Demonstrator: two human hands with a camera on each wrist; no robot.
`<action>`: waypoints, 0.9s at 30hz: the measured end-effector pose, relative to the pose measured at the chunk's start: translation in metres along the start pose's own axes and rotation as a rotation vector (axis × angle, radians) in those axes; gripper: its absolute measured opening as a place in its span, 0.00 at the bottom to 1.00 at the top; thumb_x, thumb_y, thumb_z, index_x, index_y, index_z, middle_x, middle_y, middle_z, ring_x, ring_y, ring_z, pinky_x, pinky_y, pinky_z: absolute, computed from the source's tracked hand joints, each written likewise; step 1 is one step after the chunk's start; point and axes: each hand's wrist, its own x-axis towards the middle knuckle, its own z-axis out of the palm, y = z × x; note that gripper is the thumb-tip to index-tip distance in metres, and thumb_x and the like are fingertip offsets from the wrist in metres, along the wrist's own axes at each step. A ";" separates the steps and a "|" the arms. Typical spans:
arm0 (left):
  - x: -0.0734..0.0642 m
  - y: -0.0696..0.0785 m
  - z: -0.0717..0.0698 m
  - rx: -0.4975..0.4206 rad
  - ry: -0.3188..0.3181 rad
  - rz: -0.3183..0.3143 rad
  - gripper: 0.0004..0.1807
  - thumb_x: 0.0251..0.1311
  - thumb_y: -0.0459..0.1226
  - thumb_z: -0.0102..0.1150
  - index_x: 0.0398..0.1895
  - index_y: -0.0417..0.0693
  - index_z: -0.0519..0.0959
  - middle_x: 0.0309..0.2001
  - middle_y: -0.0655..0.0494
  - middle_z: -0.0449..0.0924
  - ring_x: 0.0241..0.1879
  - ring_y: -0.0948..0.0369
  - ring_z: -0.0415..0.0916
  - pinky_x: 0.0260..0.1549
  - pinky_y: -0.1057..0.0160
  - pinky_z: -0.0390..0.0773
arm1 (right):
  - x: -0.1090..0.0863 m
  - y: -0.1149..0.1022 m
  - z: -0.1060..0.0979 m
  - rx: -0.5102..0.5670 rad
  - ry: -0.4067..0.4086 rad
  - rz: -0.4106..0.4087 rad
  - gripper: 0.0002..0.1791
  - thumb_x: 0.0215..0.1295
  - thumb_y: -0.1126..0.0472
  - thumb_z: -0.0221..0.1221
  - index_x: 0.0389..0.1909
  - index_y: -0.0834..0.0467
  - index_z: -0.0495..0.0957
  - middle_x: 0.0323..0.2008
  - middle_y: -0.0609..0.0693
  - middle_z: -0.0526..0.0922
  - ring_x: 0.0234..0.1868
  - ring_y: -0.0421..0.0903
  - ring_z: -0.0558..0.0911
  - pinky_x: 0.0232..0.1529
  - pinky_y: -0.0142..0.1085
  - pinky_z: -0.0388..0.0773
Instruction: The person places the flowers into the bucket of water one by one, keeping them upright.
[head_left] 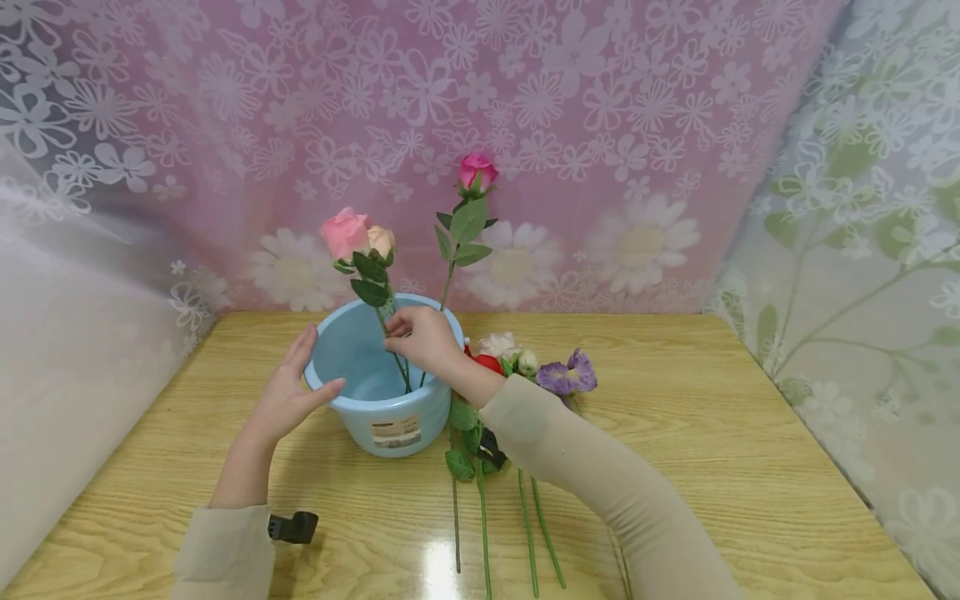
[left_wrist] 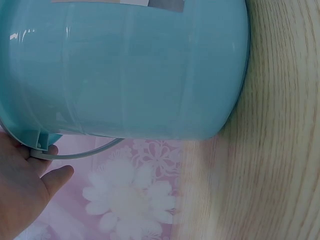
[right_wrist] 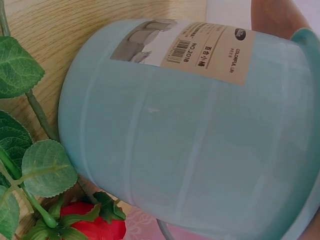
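A light blue bucket (head_left: pixel 396 406) stands upright on the table. My left hand (head_left: pixel 287 393) rests at its left rim, fingers fairly straight outside and thumb across the front edge. In the left wrist view, that hand (left_wrist: pixel 22 187) is beside the bucket's handle (left_wrist: pixel 82 155). Over the bucket's opening, my right hand (head_left: pixel 426 337) pinches a rose stem (head_left: pixel 382 321). Above those fingers are a pink rose (head_left: pixel 347 232) and a peach rose (head_left: pixel 381 241) close together; which one the pinched stem belongs to is unclear. A deep pink rose (head_left: pixel 477 171) leans at the back right of the bucket.
Right of the bucket lie a red rose (head_left: pixel 489 363), a whitish flower (head_left: pixel 497 343), a pale bud (head_left: pixel 527 361) and a purple flower (head_left: pixel 567 373), partly behind my right forearm. Their green stems (head_left: pixel 483 525) point toward the table's front. Floral curtains (head_left: pixel 570 125) hang behind the table (head_left: pixel 675 417).
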 end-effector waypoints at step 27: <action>0.002 -0.003 0.001 0.005 0.023 0.038 0.48 0.50 0.43 0.59 0.67 0.37 0.42 0.68 0.42 0.37 0.65 0.44 0.36 0.53 0.35 0.45 | -0.036 0.026 -0.047 0.399 0.051 0.067 0.10 0.57 0.64 0.58 0.40 0.62 0.77 0.35 0.52 0.79 0.36 0.45 0.78 0.36 0.34 0.76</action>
